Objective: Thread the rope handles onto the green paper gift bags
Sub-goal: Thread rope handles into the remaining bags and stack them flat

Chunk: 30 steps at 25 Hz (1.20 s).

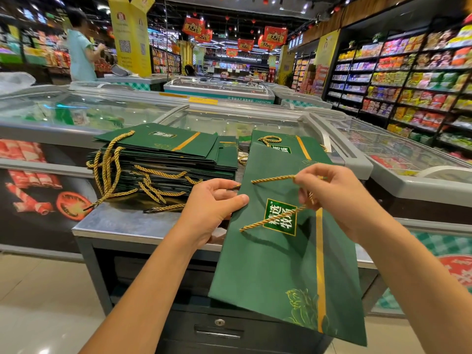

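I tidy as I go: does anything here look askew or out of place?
The green paper gift bag held by the left hand hangs off the grey metal counter. The stack of green bags sits unevenly, gold rope handles straggling out. Nothing looks torn.

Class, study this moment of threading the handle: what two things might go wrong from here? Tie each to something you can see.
1. The green bag hangs well past the table edge, held by the left hand at its top; a slipped grip may drop it.
2. The right hand pinches the gold rope mid-length, its free end loose across the bag; a tug may pull it out.
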Motion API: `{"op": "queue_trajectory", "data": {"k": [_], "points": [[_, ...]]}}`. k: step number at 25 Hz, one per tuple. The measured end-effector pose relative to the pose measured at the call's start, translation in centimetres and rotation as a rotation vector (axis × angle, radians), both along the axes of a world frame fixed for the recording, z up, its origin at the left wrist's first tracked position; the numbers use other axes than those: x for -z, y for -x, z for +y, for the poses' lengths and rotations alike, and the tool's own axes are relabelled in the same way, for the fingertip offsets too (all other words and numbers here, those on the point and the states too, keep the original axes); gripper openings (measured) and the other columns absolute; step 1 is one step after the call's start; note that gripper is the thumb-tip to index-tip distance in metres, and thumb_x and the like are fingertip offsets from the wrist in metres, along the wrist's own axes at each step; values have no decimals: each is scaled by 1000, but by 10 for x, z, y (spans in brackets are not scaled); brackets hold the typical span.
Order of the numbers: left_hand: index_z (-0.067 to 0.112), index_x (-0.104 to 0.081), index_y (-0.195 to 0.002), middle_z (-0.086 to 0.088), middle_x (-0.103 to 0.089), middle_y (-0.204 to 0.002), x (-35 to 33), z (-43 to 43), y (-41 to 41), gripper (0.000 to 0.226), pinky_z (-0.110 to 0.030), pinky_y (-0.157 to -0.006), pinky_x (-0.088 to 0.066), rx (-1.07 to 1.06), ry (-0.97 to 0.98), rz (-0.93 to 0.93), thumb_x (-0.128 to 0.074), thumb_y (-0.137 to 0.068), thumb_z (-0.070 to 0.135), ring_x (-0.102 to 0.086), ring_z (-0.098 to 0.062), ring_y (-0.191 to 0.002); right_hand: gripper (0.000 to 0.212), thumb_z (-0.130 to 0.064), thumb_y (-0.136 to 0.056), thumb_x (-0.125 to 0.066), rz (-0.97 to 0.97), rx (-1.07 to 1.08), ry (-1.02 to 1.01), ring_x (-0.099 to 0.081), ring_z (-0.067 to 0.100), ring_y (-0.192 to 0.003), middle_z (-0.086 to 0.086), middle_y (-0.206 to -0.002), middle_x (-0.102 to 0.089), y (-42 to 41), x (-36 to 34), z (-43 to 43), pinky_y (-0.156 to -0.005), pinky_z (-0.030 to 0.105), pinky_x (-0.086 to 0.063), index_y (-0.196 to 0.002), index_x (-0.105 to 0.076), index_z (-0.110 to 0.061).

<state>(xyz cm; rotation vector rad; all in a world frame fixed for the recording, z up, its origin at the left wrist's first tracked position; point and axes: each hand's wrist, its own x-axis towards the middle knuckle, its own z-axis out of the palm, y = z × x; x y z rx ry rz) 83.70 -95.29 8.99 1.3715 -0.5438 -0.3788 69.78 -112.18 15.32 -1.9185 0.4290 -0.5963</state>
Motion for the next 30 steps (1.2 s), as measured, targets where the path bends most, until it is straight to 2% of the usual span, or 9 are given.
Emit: {"op": "queue_trajectory", "data": {"k": [3, 7, 13, 18, 21, 23, 26, 28, 30], "points": [[4, -66, -111, -14, -77, -90, -1, 1, 0, 32, -16, -52, -50, -7, -7, -11, -78, -83, 0, -72, -12, -70, 7, -7, -98, -55, -65, -15, -167, -51, 17, -56, 9, -66, -69, 4, -8, -7, -59, 30, -40, -95, -61, -4], [5, -66, -112, -11, -77, -90, 0, 2, 0, 33, -17, -54, -51, -31, 1, -16, -79, -82, 1, -73, -14, -73, 11, -23, -91, -75, 56, -29, 53, -47, 12, -52, 3, -56, -57, 11, 0, -5, -50, 18, -41, -91, -76, -13], [8, -68, -109, -11, -77, -90, 1, 2, 1, 29, -19, -56, -53, -34, 12, -30, -78, -83, 2, -74, -16, -74, 20, -21, -100, -63, -109, 45, 42, -54, 11, -53, 6, -62, -68, 14, 5, -12, -55, 24, -44, -99, -67, -1], [7, -70, -106, -10, -78, -89, 4, 3, -2, 23, -29, -64, -59, -45, 55, -4, -76, -85, 2, -74, -19, -75, 17, -22, -97, -67, -77, 77, 34, -59, 9, -58, 11, -76, -73, 24, 14, -24, -54, 19, -48, -95, -68, -6], [7, -70, -107, -11, -78, -91, 3, 3, -3, 22, -30, -67, -59, -71, 110, 13, -74, -87, 1, -74, -20, -78, 15, -26, -91, -74, -12, 255, 193, -61, 13, -70, 11, -86, -72, 37, 22, -33, -69, 34, -54, -98, -69, -14], [7, -70, -107, -11, -78, -93, 3, 3, -3, 20, -30, -67, -60, -99, 151, 27, -73, -88, 2, -75, -20, -79, 27, -31, -90, -75, 45, 344, 254, -61, 16, -72, 5, -92, -67, 46, 27, -35, -66, 37, -54, -110, -63, -18], [6, -69, -109, -11, -78, -96, 1, 4, -2, 21, -32, -70, -61, -128, 202, 79, -72, -89, 4, -75, -21, -81, 31, -30, -93, -72, 64, 303, 78, -66, 19, -69, 4, -96, -69, 55, 33, -30, -55, 30, -53, -118, -58, -20], [5, -69, -111, -12, -78, -99, 0, 4, -1, 22, -34, -73, -62, -127, 218, 120, -72, -89, 6, -75, -23, -84, 20, -23, -94, -71, -5, 227, -113, -72, 24, -71, 5, -91, -76, 56, 35, -27, -58, 30, -54, -113, -65, -16], [6, -70, -108, -14, -77, -100, -5, 4, 2, 20, -38, -80, -60, -132, 225, 165, -72, -88, 8, -74, -26, -87, 16, -16, -94, -71, -94, 177, -242, -75, 17, -78, 3, -92, -79, 55, 33, -26, -66, 30, -57, -108, -71, -11]]}}
